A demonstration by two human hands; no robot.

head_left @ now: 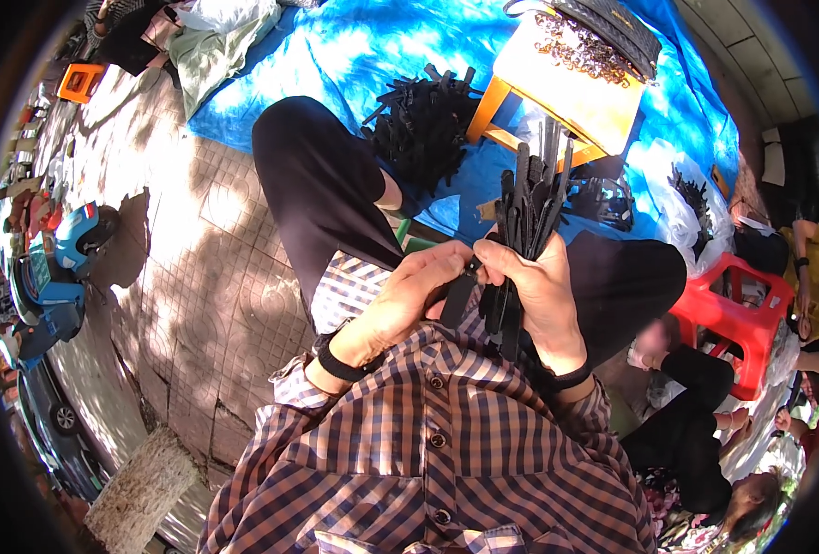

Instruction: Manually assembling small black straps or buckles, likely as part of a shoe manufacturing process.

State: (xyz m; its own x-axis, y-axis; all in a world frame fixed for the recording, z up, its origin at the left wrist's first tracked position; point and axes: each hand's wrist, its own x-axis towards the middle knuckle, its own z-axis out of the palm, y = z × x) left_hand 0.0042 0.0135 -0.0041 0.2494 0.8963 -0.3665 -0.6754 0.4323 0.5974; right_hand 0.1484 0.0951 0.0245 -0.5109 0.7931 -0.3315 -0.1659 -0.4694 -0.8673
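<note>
In front of my lap, my left hand (411,291) is closed, pinching a short black strap (457,303) whose flat end hangs below the fingers. A small dark piece shows at the fingertips; its kind is too small to tell. My right hand (543,295) wraps round a bundle of black straps (531,198) that fans upward past the thumb, with ends sticking out below the palm. The thumb and fingertips of both hands meet at the held strap. Beyond my knee, a heap of black straps (423,125) lies on the blue tarp (336,69).
A yellow stool (557,88) carries small shiny brown-gold pieces (580,51) and a black bag (617,32). To the right are a red stool (737,314), plastic bags and seated people. A scooter (54,277) and a stone block (142,489) stand left.
</note>
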